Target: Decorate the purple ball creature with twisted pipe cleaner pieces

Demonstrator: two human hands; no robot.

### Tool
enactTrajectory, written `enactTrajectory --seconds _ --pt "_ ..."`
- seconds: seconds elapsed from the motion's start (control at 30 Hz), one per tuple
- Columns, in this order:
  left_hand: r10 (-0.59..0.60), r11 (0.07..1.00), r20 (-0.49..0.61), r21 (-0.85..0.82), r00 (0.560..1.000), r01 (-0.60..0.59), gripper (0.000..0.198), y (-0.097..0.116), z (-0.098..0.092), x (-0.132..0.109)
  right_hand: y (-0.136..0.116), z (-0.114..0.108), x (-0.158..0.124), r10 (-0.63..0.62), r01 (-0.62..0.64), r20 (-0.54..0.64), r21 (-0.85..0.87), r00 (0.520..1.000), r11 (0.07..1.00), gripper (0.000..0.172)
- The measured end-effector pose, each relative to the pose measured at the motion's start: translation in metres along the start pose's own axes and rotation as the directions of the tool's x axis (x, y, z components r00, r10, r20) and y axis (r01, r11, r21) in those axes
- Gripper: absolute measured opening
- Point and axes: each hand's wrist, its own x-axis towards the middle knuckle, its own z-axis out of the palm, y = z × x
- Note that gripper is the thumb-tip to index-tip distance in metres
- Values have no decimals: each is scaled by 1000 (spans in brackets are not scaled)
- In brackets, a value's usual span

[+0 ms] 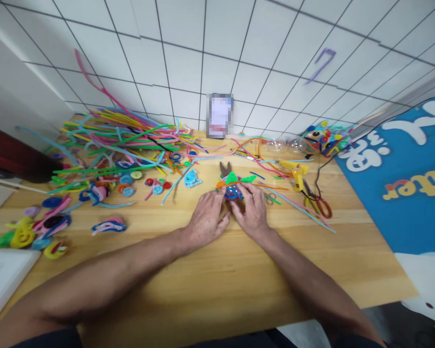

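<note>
In the middle of the table, both hands close around a small clear ball [232, 190] with blue pipe cleaner at its base. An orange pipe cleaner [271, 186] runs across its top, and green leaf-shaped pieces [232, 178] stick up behind. My left hand [208, 216] pinches the ball's left side with thumb and fingertips. On the other side, the fingers of my right hand [252, 211] curl over the top right, the thumb underneath. My fingers partly hide the ball. Just behind it lie pliers [225, 169], jaws pointing away from me.
A large heap of coloured pipe cleaners [130, 133] fills the back left, with finished coiled pieces [109, 225] nearer. A phone [220, 116] leans on the tiled wall. To the right are a yellow glue gun [295, 174], red-handled scissors [324, 208] and clear balls [295, 145].
</note>
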Motion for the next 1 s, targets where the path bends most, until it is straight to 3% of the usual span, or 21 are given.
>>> enactTrajectory --seconds 0.4,1.0 --pt "-32 998 62 -43 998 34 69 -1 1 1 3 1 -3 -4 4 -15 -27 1000 1000 66" --pt "-29 998 34 -55 999 31 71 -4 5 0 4 4 -2 -2 1 -9 -12 1000 1000 61"
